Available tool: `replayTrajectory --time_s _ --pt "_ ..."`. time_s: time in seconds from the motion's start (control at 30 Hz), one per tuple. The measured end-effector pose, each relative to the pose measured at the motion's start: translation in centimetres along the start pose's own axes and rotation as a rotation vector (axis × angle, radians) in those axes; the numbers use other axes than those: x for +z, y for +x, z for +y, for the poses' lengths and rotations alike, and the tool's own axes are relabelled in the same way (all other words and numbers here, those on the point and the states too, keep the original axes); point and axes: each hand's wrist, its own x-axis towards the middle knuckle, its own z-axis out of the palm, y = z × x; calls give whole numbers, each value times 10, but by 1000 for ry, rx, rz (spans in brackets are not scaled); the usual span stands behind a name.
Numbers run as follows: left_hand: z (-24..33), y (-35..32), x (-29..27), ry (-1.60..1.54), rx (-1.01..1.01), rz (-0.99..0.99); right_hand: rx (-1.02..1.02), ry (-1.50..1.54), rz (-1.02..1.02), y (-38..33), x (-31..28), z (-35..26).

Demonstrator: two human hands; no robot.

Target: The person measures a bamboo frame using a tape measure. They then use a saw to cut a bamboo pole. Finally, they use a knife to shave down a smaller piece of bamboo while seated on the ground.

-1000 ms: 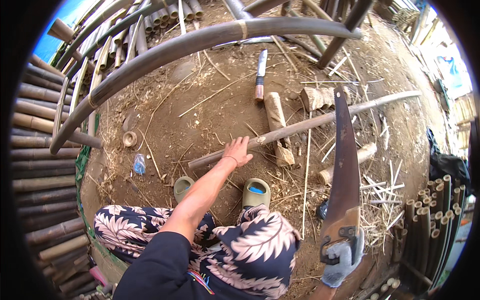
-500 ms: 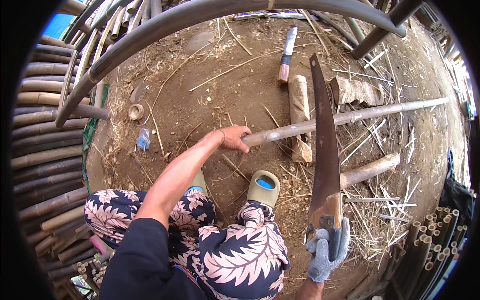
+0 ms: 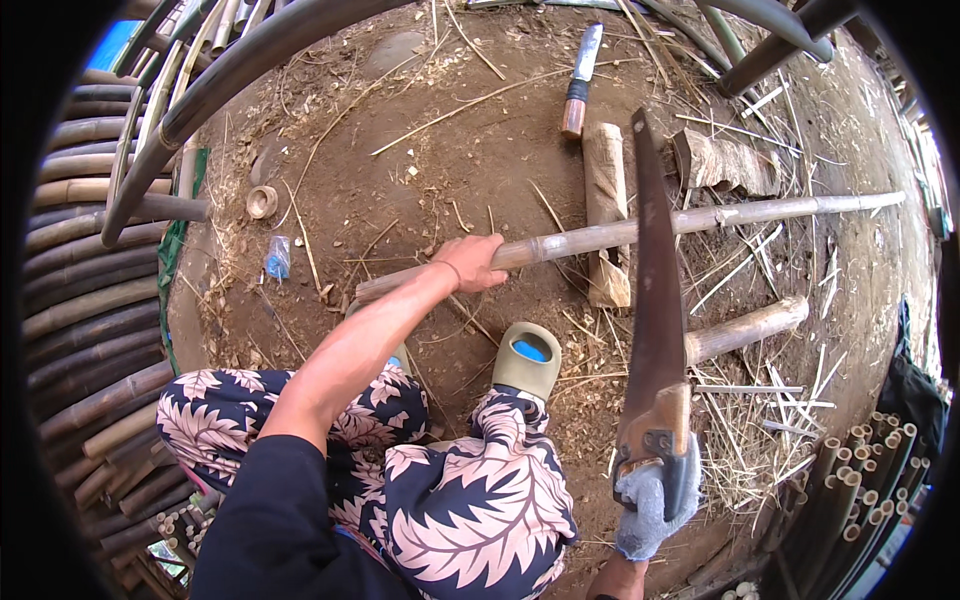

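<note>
Bamboo pole point(image 3: 570, 242) is crossing log point(image 3: 605, 180) | left fingers point(image 3: 487, 246) are gripping it | right fingers point(image 3: 648, 488) are gripping saw point(image 3: 660, 300), near right

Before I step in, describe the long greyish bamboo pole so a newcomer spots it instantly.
On the brown dirt floor, find the short notched tan wooden log. The long greyish bamboo pole crosses over it, with the bare left hand around its left part. Unlike that stubby log, it is slender and far longer.

Left pole end point(image 3: 374, 288) visible again
</note>
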Motion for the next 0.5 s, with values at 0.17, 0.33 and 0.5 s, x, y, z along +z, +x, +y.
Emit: replayTrajectory --time_s 0.17,0.33,0.5 --pt "31 -2 -6 31 -6 39 -25 -15 -30 -10 5 6" --pt "28 9 -10 -39 -17 -46 -265 -316 -174 -6 16 20" --pt "35 14 -14 -147 71 -28 -462 -485 -52 3 25 52"
